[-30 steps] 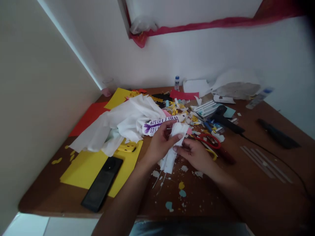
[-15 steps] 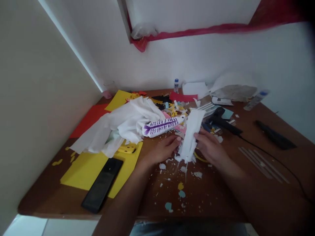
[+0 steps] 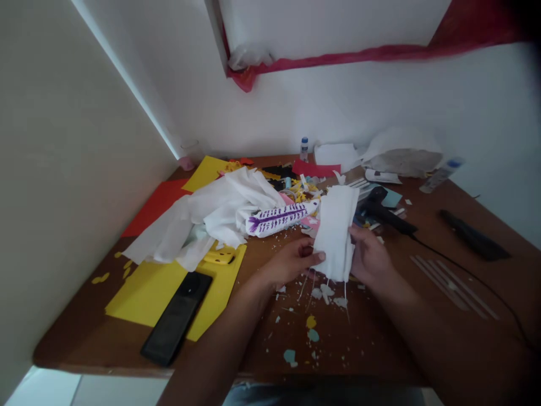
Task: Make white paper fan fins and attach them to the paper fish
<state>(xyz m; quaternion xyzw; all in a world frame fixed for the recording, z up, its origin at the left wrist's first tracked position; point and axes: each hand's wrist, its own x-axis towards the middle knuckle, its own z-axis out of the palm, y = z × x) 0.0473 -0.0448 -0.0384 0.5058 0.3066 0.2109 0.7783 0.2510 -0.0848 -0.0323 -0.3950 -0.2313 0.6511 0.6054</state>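
Note:
A folded strip of white cloth (image 3: 337, 232) with loose threads at its lower end is held up between my two hands. My left hand (image 3: 296, 260) pinches its lower left edge, thumb on the front. On the other side my right hand (image 3: 372, 256) grips the right edge, its fingers partly hidden behind the cloth. Just left of the strip lies a white fish-shaped piece (image 3: 283, 218) with purple markings. Farther left a larger crumpled white cloth (image 3: 228, 203) spreads over the table.
A black phone (image 3: 176, 318) lies on yellow sheets (image 3: 135, 299) at the left. To the right are a black glue gun (image 3: 386, 217) with its cord, clear glue sticks (image 3: 452, 285) and a dark elongated tool (image 3: 473, 235). Paper scraps (image 3: 313, 335) litter the table (image 3: 262, 338) in front.
The white strip has turned more face-on and looks wider and flatter. My left thumb now lies on its front, and my right hand has shifted slightly right.

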